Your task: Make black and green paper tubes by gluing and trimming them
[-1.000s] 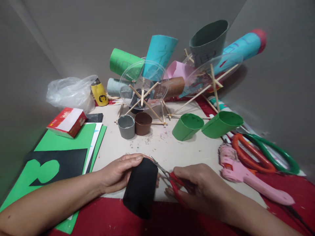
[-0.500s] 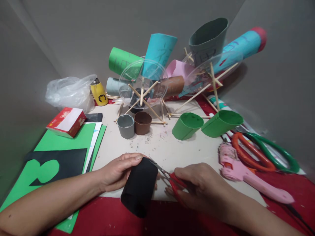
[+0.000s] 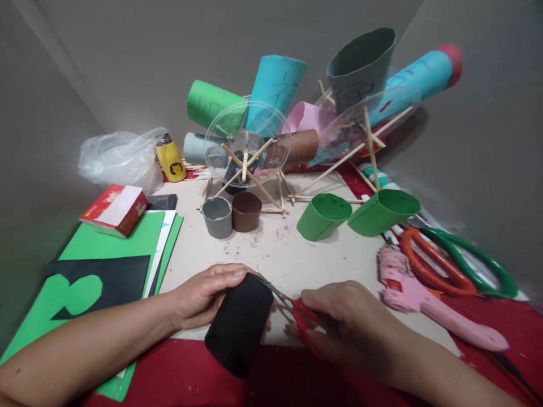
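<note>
A black paper tube (image 3: 241, 322) is gripped by my left hand (image 3: 207, 297), its thumb on the upper edge and fingertips showing behind the right side. The tube tilts, its lower end toward me. My right hand (image 3: 343, 319) is closed round the red handles of a pair of scissors (image 3: 297, 310). The scissor blades lie at the tube's upper right rim; whether paper is between them I cannot tell. Beyond my hands stand a grey paper cup (image 3: 217, 218), a brown paper cup (image 3: 246, 213) and two green paper tubes (image 3: 324, 217).
Stick-framed wheels with clear plastic discs (image 3: 248, 144) and coloured tubes stand behind. At right lie a pink glue gun (image 3: 441, 316) and large scissors with orange and green handles (image 3: 439, 263). At left are green sheets (image 3: 119, 234), a red box (image 3: 114, 210) and a plastic bag (image 3: 123, 158).
The lower end of the black tube has swung slightly to the left. Both hands keep nearly the same place, and the scissors stay at the tube's rim.
</note>
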The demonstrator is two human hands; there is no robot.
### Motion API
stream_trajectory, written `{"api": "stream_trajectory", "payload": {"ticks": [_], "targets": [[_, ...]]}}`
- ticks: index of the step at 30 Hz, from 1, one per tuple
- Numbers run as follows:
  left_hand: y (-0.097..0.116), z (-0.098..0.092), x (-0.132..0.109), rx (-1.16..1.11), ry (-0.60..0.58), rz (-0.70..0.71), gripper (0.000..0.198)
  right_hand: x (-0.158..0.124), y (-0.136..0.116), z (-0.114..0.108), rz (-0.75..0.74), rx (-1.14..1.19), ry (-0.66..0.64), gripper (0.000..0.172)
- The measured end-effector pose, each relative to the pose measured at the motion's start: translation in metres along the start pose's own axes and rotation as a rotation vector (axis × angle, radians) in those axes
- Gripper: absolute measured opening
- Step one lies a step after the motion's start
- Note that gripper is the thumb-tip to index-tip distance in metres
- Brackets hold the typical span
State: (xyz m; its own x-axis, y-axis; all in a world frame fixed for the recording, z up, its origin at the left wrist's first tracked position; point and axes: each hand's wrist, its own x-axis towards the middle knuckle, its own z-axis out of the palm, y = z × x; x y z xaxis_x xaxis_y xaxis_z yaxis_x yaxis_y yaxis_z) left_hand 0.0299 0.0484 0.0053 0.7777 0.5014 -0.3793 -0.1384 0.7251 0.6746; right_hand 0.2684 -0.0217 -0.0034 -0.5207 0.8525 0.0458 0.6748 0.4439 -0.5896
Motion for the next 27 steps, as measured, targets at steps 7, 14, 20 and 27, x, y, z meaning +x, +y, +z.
{"api": "stream_trajectory", "payload": {"ticks": [7,14,20,27], "targets": [[0.001,0.001,0.0,-0.023,0.012,-0.01,0.037,0.0,-0.002,-0.002,-0.005,0.006,-0.013,0.016],[0.0,-0.001,0.0,-0.065,0.003,-0.019,0.034,-0.001,0.001,0.001,-0.032,-0.027,0.007,0.022],[-0.001,-0.001,0.0,-0.03,0.012,-0.013,0.036,-0.001,0.002,0.004,-0.061,-0.104,0.072,0.024],[0.0,0.0,0.0,-0.012,0.025,-0.03,0.04,-0.004,0.008,0.007,-0.073,-0.146,0.066,0.019]]}}
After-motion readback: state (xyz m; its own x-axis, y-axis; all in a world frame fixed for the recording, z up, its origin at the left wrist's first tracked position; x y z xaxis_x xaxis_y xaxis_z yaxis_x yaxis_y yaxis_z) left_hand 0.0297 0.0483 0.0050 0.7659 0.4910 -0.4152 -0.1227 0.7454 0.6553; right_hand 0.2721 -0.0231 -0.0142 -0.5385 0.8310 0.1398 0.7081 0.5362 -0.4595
